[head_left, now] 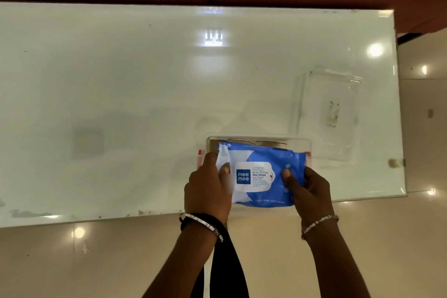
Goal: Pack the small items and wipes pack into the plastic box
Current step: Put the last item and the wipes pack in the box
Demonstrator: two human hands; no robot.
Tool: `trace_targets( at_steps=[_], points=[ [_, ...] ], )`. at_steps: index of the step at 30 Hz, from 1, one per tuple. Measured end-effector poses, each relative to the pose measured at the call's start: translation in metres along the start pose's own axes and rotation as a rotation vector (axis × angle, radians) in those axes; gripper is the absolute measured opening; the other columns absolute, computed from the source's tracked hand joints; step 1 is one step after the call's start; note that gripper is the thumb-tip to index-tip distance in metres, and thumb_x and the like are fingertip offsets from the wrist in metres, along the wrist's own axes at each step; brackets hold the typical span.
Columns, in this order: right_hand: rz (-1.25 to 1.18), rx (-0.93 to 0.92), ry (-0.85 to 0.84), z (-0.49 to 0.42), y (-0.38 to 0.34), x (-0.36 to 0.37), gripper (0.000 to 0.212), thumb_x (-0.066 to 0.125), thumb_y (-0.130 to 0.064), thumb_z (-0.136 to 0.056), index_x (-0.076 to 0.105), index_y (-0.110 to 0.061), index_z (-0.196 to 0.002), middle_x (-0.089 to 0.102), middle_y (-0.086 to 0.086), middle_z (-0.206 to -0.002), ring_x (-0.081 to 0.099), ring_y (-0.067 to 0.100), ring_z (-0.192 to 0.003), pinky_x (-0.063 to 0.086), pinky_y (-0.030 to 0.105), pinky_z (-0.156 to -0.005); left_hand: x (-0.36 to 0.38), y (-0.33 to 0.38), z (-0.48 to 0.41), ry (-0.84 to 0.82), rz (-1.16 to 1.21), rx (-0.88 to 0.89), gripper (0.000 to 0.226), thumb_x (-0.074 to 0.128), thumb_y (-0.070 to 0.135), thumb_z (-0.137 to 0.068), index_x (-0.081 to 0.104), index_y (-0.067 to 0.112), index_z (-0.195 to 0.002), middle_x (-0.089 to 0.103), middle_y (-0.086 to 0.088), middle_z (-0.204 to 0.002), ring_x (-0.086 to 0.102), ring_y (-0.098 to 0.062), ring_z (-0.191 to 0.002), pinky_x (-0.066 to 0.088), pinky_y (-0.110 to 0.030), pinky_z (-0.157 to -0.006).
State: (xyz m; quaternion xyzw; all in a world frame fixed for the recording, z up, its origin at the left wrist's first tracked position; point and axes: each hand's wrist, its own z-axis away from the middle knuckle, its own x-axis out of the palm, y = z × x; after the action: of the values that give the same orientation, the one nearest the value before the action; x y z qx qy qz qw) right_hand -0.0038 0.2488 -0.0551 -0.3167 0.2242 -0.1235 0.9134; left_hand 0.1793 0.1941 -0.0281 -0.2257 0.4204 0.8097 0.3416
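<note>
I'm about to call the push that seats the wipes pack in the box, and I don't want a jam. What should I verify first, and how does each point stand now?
1. Grip: left hand and right hand each hold one end of the wipes pack: ok.
2. Alignment: the pack sits over the plastic box, whose far rim shows: ok.
3. Opening free: the lid lies apart on the table, to the right: ok.
4. Room inside: the pack hides the interior: cannot tell.
5. Width: the pack's ends reach the box's side walls: cannot tell.
</note>
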Motion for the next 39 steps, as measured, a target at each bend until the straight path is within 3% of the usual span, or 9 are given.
trace_targets(
  at_steps=[6,11,13,16,20,25,29,36,39],
  points=[
    [0.165,-0.051,0.091,-0.011,-0.001,0.014,0.021,0.064,-0.027,-0.092,0.064,-0.007,-0.101,0.072,0.012,-0.093,0.07,0.03,-0.087,0.058,0.051,-0.08,0.012,0.015,0.011,0.118,-0.087,-0.009,0.046,0.049,0.026,-0.096,0.033,0.025,-0.14,0.059,-0.003,-0.131,0.065,-0.025,-0.107,0.05,-0.029,-0.075],
    [0.258,-0.069,0.177,-0.022,-0.001,0.025,0.025,0.058,-0.029,-0.095,0.062,-0.006,-0.105,0.069,0.011,-0.096,0.066,0.031,-0.089,0.055,0.046,-0.081,0.03,0.012,0.03,0.054,-0.181,0.259,0.058,0.066,0.013,-0.086,0.042,0.018,-0.139,0.052,-0.008,-0.142,0.054,-0.029,-0.128,0.053,-0.036,-0.093],
    [0.342,-0.065,0.215,-0.024,-0.002,0.03,0.028,0.055,-0.033,-0.096,0.059,-0.007,-0.106,0.066,0.008,-0.094,0.064,0.029,-0.087,0.051,0.038,-0.076,0.042,0.006,0.029,-0.121,-0.263,0.292,0.062,0.057,0.02,-0.094,0.029,0.02,-0.149,0.024,-0.007,-0.159,0.023,-0.031,-0.147,0.035,-0.04,-0.112],
    [0.486,-0.066,0.255,-0.02,-0.001,0.039,0.036,0.054,-0.037,-0.096,0.052,-0.01,-0.119,0.066,0.01,-0.106,0.066,0.032,-0.097,0.055,0.044,-0.083,0.057,-0.007,0.016,-0.245,-0.447,0.299,0.076,0.044,0.033,-0.099,-0.01,0.025,-0.152,-0.018,-0.005,-0.161,-0.013,-0.028,-0.149,0.003,-0.042,-0.121],
    [0.71,-0.221,0.297,-0.004,0.003,0.045,0.067,0.062,-0.029,-0.092,0.031,-0.014,-0.149,0.041,0.011,-0.151,0.042,0.029,-0.138,0.045,0.046,-0.106,0.065,-0.016,0.003,-0.22,-0.517,0.297,0.087,0.045,0.042,-0.096,-0.028,0.027,-0.141,-0.032,-0.004,-0.153,-0.031,-0.023,-0.139,-0.01,-0.04,-0.117],
    [0.799,-0.387,0.0,0.018,0.015,0.054,0.075,0.051,-0.028,-0.098,0.003,-0.018,-0.154,-0.006,0.0,-0.164,-0.008,0.017,-0.15,0.014,0.035,-0.121,0.071,-0.027,0.005,-0.156,-0.539,0.353,0.08,0.036,0.051,-0.096,-0.022,0.027,-0.146,-0.028,-0.004,-0.155,-0.033,-0.026,-0.139,-0.015,-0.041,-0.115],
    [0.951,-0.394,-0.137,0.016,0.02,0.052,0.073,0.035,-0.034,-0.103,-0.024,-0.023,-0.144,-0.033,0.002,-0.155,-0.028,0.021,-0.147,-0.017,0.032,-0.118,0.072,-0.031,0.0,-0.203,-0.551,0.339,0.075,0.023,0.057,-0.096,-0.031,0.031,-0.141,-0.036,0.0,-0.153,-0.04,-0.024,-0.135,-0.015,-0.041,-0.116],
    [1.043,-0.324,-0.214,0.008,0.013,0.051,0.072,0.028,-0.036,-0.104,-0.031,-0.019,-0.141,-0.041,0.005,-0.149,-0.032,0.026,-0.145,-0.017,0.037,-0.119,0.071,-0.026,-0.004,-0.247,-0.62,0.316,0.075,0.019,0.057,-0.096,-0.035,0.029,-0.14,-0.038,-0.005,-0.152,-0.036,-0.029,-0.137,-0.009,-0.047,-0.12],
    [0.945,-0.289,-0.291,0.009,0.004,0.044,0.076,0.039,-0.035,-0.102,-0.022,-0.022,-0.147,-0.035,0.0,-0.154,-0.022,0.024,-0.149,0.0,0.038,-0.124,0.062,-0.014,0.002,-0.286,-0.551,0.303,0.08,0.033,0.051,-0.097,-0.029,0.03,-0.143,-0.034,-0.002,-0.153,-0.023,-0.029,-0.145,-0.004,-0.043,-0.119]
  ],
)
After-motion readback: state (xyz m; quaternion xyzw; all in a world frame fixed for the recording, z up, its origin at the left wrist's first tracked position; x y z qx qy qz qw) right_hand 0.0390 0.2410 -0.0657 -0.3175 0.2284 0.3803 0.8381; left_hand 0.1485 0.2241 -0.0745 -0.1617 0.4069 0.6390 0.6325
